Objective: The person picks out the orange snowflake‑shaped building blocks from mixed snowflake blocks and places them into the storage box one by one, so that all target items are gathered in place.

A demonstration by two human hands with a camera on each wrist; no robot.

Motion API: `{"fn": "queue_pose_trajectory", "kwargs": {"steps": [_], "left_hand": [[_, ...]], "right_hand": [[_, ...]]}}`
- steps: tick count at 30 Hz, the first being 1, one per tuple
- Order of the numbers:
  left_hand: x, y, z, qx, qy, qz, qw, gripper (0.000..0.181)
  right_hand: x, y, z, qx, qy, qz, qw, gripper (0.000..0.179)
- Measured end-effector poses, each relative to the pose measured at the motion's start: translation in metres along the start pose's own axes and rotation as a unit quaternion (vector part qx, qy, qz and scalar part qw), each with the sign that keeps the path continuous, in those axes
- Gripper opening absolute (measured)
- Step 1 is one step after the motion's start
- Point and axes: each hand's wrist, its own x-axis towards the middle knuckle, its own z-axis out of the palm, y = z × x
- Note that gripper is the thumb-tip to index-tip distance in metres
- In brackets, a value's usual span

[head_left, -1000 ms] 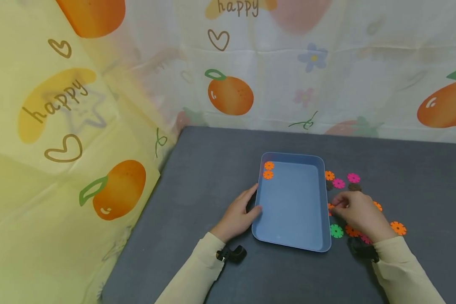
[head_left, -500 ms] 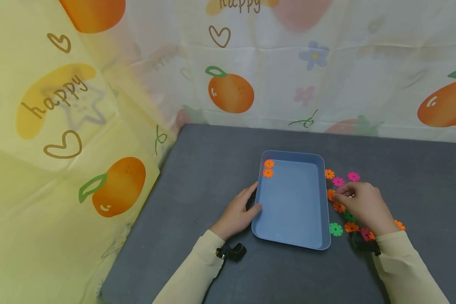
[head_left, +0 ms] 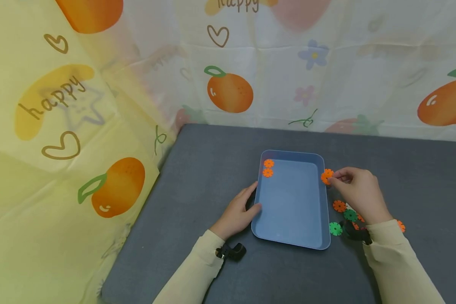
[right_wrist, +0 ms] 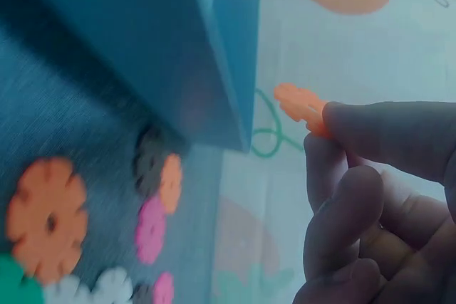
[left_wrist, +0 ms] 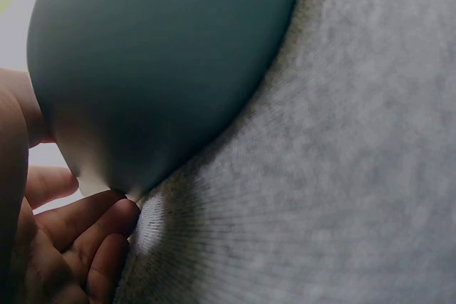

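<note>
My right hand [head_left: 359, 192] pinches an orange flower-shaped plastic disc [right_wrist: 301, 107] between thumb and finger, raised beside the right rim of the blue tray [head_left: 289, 202]. My left hand [head_left: 235, 215] holds the tray's left side, its thumb over the rim and the other fingers against the outer wall. Two orange discs [head_left: 268, 168] lie in the tray's far left corner, one in front of the other. In the left wrist view, curled fingers [left_wrist: 107, 226] touch the tray's outside near the cloth.
Right of the tray, loose discs lie on the grey cloth [head_left: 213, 160]: a light green one [head_left: 335, 229], a dark green one [head_left: 350, 215], a pink one [right_wrist: 150, 229], a dark one [right_wrist: 149, 161] and several orange ones. My right hand hides some. A fruit-print curtain [head_left: 273, 76] hangs behind.
My right hand has picked up an orange disc from beside the tray and moved it away from me, up to the right rim. My left hand stays on the tray.
</note>
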Motion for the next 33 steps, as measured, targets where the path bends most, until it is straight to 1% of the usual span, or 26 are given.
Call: {"fn": "queue_pose_trajectory", "kwargs": {"steps": [6,11,16,20,27,33], "left_hand": [[-0.001,-0.001,0.000,0.008,0.002,-0.001,1.0000,0.069],[0.000,-0.001,-0.001,0.004,-0.003,-0.002,1.0000,0.069],[0.001,-0.001,-0.001,0.006,-0.005,-0.003,1.0000,0.069],[0.001,-0.001,-0.001,0.006,-0.002,-0.002,1.0000,0.070],[0.000,-0.001,-0.002,0.011,-0.004,0.000,0.9999,0.070],[0.001,-0.001,-0.003,0.018,-0.006,0.000,0.9998,0.070]], "right_hand": [[0.011,-0.017,0.006,0.009,-0.013,-0.005,0.9999,0.029],[0.018,-0.024,0.014,0.018,-0.022,-0.017,0.9994,0.025],[0.027,-0.031,0.028,0.029,-0.036,-0.019,0.9988,0.023],[0.034,-0.038,0.042,0.029,-0.038,-0.017,0.9987,0.020],[0.041,-0.049,0.060,0.038,-0.056,-0.015,0.9976,0.018],[0.046,-0.055,0.071,0.034,-0.054,-0.027,0.9976,0.017]]}}
